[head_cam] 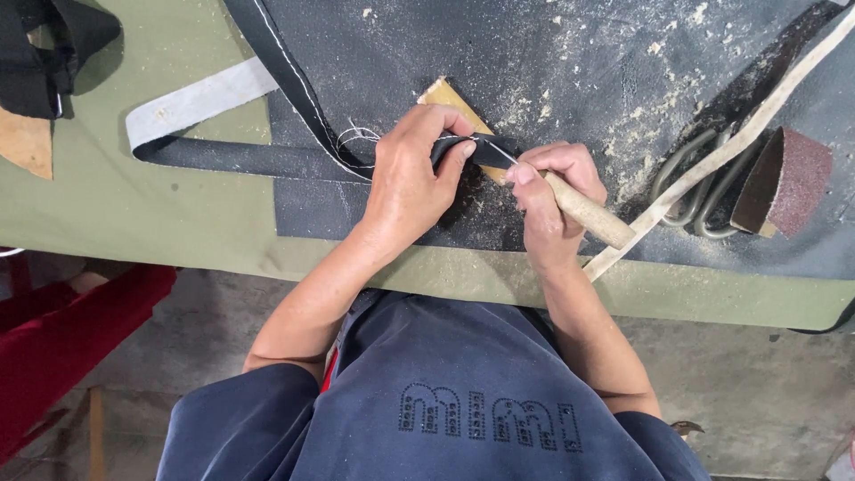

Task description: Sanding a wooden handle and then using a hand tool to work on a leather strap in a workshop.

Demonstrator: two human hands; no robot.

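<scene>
Two hands met over a black strap lying lengthwise across the bench: left hand pinched its end, while right hand gripped a wooden-handled awl, apparently pointing left into it.

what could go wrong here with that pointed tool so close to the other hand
1. The right hand drives a wooden-handled awl toward the left hand pinching the black strap; a slip could jab the fingertips.
2. The loose white thread beside the strap end could snag.
3. Sawdust on the dark mat may let the strap slide.
</scene>
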